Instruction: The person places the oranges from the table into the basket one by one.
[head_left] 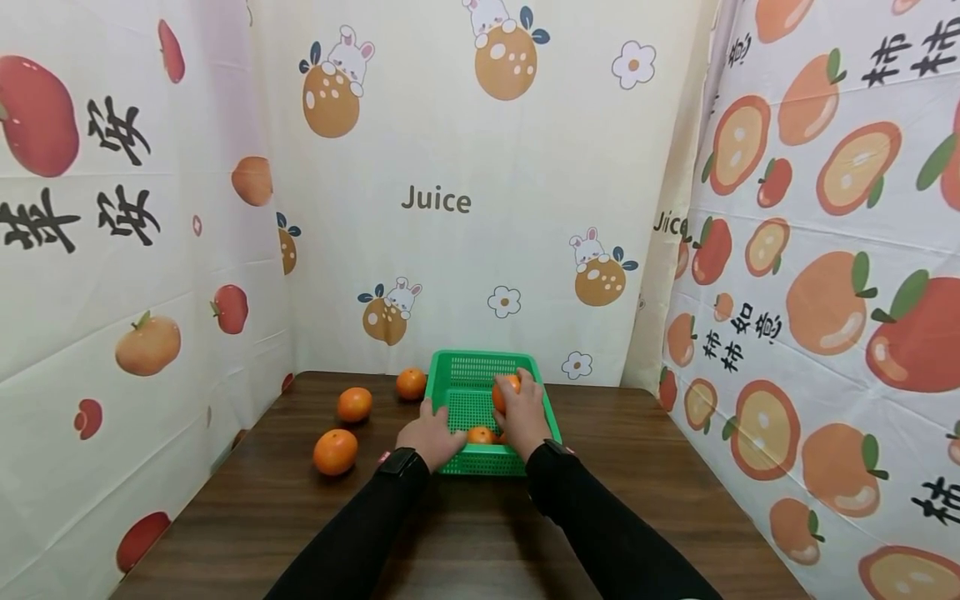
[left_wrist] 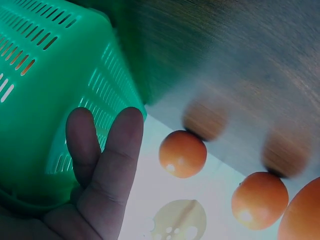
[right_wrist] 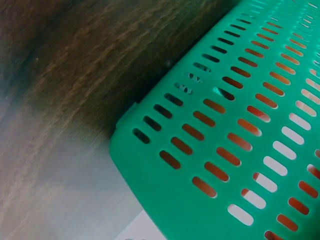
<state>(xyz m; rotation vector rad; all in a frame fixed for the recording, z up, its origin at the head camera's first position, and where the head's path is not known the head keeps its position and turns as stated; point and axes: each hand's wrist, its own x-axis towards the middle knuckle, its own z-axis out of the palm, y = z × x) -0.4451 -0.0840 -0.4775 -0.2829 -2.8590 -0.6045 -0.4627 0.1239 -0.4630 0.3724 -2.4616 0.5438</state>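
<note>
A green plastic basket [head_left: 472, 460] with slotted walls stands on the wooden table. My right hand [head_left: 527, 414] grips an orange [head_left: 499, 397] above the basket's right side. Inside the basket, near its front wall, lies another orange [head_left: 481, 435], with a further one partly hidden by the right hand. At the basket's left side is my left hand [head_left: 431, 437], holding no fruit. Two of its fingers [left_wrist: 122, 145] extend straight beside the basket wall [left_wrist: 65, 80] in the left wrist view; whether they touch it I cannot tell. The right wrist view shows only the slotted wall [right_wrist: 200, 150] and table.
Left of the basket are three loose oranges: one at the back [head_left: 411, 384], a middle orange [head_left: 354, 405] and a nearer orange [head_left: 335, 452]. Fruit-printed cloths hang behind the table [head_left: 637, 475] and along both sides.
</note>
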